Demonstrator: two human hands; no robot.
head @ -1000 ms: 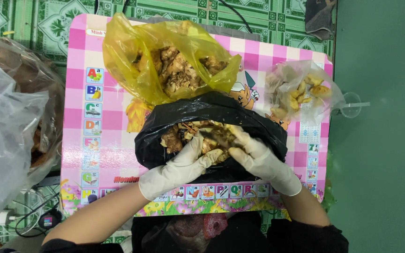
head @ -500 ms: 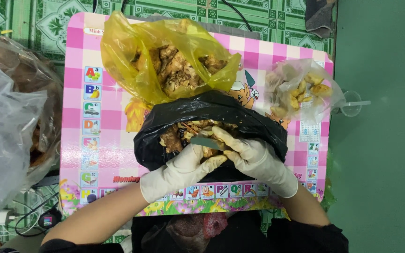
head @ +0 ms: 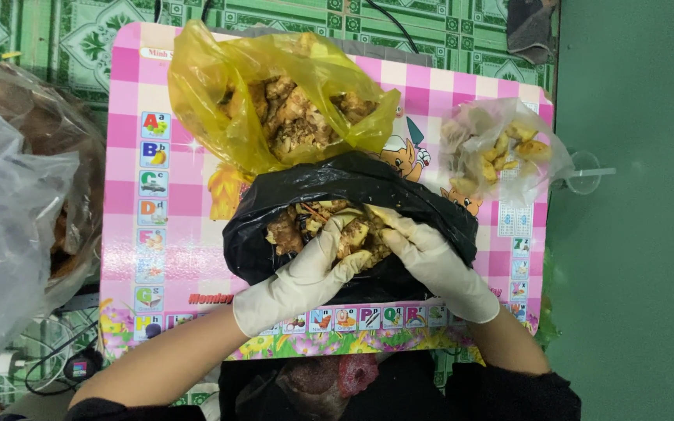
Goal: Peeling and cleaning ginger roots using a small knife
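An open black plastic bag (head: pixel 274 249) full of brown knobbly root pieces (head: pixel 290 226) lies on a pink checked children's table (head: pixel 126 93). Both my hands wear cream rubber gloves. My left hand (head: pixel 306 273) reaches into the bag's mouth from the lower left, fingers curled around a pale root piece (head: pixel 352 234). My right hand (head: pixel 423 261) comes in from the right, its fingertips on the same piece. Behind the black bag stands an open yellow plastic bag (head: pixel 220 109) holding more brown root pieces.
A clear bag of pale yellow cut pieces (head: pixel 501 148) rests at the table's right edge. A large clear plastic bag (head: pixel 9 234) with brown contents bulges at the left. Cables (head: pixel 56 366) lie on the green patterned floor mat. A green floor (head: pixel 641 234) lies at right.
Both hands have stayed in the black bag's mouth, shifting their fingers among the roots. They now hold a pale piece between them.
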